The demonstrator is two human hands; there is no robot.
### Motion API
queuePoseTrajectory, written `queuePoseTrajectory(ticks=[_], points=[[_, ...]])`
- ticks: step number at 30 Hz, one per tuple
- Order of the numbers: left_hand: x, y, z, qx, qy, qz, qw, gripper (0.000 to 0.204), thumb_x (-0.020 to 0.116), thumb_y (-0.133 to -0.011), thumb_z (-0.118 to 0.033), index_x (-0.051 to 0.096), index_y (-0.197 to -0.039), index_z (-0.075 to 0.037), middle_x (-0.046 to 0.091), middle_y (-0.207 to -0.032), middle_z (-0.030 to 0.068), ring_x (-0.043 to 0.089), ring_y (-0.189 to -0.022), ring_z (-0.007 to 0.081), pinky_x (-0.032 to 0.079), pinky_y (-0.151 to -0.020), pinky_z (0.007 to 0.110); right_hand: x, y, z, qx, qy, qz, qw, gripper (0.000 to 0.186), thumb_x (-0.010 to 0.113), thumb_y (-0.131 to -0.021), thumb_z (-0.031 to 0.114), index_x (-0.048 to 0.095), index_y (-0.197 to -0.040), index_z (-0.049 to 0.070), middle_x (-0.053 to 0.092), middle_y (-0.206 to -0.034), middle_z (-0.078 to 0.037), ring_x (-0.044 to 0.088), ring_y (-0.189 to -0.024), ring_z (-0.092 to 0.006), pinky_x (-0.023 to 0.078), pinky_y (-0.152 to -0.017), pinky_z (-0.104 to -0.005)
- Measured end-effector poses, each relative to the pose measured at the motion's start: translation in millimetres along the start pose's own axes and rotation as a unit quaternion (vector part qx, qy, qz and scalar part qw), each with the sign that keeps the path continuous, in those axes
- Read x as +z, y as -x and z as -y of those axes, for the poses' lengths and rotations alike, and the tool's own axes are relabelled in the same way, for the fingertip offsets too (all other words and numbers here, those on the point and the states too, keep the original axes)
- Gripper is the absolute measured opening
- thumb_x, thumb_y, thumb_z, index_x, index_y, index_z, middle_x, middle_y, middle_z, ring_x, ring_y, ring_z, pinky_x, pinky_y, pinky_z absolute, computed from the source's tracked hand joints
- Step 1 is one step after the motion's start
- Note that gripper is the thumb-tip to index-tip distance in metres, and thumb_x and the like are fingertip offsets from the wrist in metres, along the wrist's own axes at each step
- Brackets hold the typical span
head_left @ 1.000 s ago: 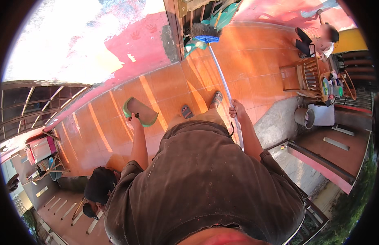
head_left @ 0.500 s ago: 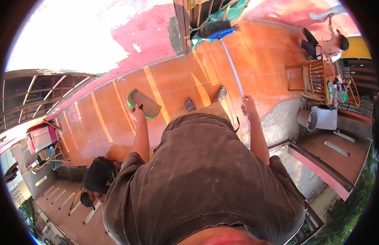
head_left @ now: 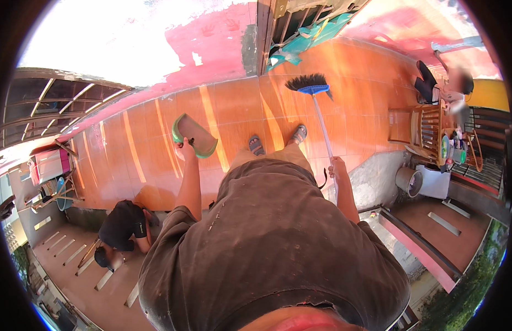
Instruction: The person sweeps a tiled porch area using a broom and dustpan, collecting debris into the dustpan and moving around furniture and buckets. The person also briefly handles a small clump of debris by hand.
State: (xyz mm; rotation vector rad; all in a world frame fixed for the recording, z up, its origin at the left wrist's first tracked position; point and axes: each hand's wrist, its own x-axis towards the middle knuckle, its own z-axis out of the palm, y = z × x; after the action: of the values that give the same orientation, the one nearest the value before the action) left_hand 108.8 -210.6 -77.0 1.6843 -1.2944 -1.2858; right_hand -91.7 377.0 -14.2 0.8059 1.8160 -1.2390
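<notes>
My left hand (head_left: 185, 150) is closed around the dark handle of a green plastic dustpan (head_left: 194, 135), which I hold out in front of me above the orange tiled floor (head_left: 234, 110), its open scoop tilted up and away from me. My right hand (head_left: 338, 167) is wrapped tight around the pale, thin handle of a broom with a blue head and black bristles (head_left: 310, 85). The handle slants up from my grip toward the far edge of the floor, and the bristles rest on the tiles close to the red-painted wall (head_left: 211, 47) and the wooden door frame (head_left: 262, 33). My two sandalled feet (head_left: 257, 146) stand on the tiles between the dustpan and the broom handle, just past the hem of my dark brown shirt (head_left: 272, 243).

Off the right edge of the floor stands a slatted wooden chair (head_left: 427, 129), with a grey round bucket (head_left: 409, 181) below it, beside a rough concrete step (head_left: 372, 179). At the lower left, off the near edge of the floor, another person in a black top (head_left: 122, 223) bends over on a lower brown surface. A pink box (head_left: 49, 164) sits at the far left.
</notes>
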Motion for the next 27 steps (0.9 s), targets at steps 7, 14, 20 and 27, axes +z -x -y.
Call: queuePoseTrajectory(ticks=[7, 14, 20, 27], points=[[3.7, 16.1, 9.3, -0.031, 0.007, -0.007, 0.999, 0.023, 0.071, -0.085, -0.01, 0.052, -0.095, -0.002, 0.054, -0.088, 0.0046, 0.055, -0.078, 0.0166, 0.049, -0.07, 0.033, 6.1, 31.7, 63.3, -0.014, -0.097, 0.121, 0.988, 0.023, 0.051, -0.097, 0.03, 0.045, -0.113, 0.014, 0.04, -0.056, -0.001, 0.036, -0.039, -0.0088, 0.028, -0.034, -0.0262], [20.3, -4.7, 26.0, -0.033, 0.035, -0.002, 0.999, 0.02, 0.069, -0.086, -0.008, 0.052, -0.094, -0.003, 0.055, -0.086, 0.0049, 0.055, -0.077, 0.0166, 0.048, -0.068, 0.033, 56.9, -63.9, 96.6, -0.104, 0.195, -0.029, 0.975, 0.024, 0.051, -0.097, 0.031, 0.046, -0.108, 0.01, 0.045, -0.061, -0.003, 0.037, -0.04, -0.0108, 0.03, -0.035, -0.0267], [26.0, -1.3, 3.6, -0.07, 0.051, -0.033, 0.996, 0.022, 0.071, -0.086, -0.012, 0.052, -0.096, -0.003, 0.056, -0.087, 0.0046, 0.055, -0.077, 0.0165, 0.049, -0.069, 0.033, 12.2, -29.6, 72.0, 0.005, -0.012, 0.032, 0.999, 0.022, 0.049, -0.098, 0.03, 0.045, -0.11, 0.012, 0.042, -0.06, -0.001, 0.035, -0.041, -0.0099, 0.029, -0.036, -0.0258], [54.3, -7.3, -4.0, -0.095, 0.066, -0.049, 0.992, 0.023, 0.07, -0.087, -0.014, 0.053, -0.099, -0.004, 0.058, -0.09, 0.004, 0.057, -0.08, 0.0162, 0.049, -0.072, 0.033, -10.6, 24.3, 130.9, 0.048, -0.097, 0.126, 0.986, 0.022, 0.047, -0.1, 0.032, 0.042, -0.114, 0.015, 0.034, -0.058, 0.003, 0.029, -0.041, -0.0055, 0.025, -0.036, -0.0244]])
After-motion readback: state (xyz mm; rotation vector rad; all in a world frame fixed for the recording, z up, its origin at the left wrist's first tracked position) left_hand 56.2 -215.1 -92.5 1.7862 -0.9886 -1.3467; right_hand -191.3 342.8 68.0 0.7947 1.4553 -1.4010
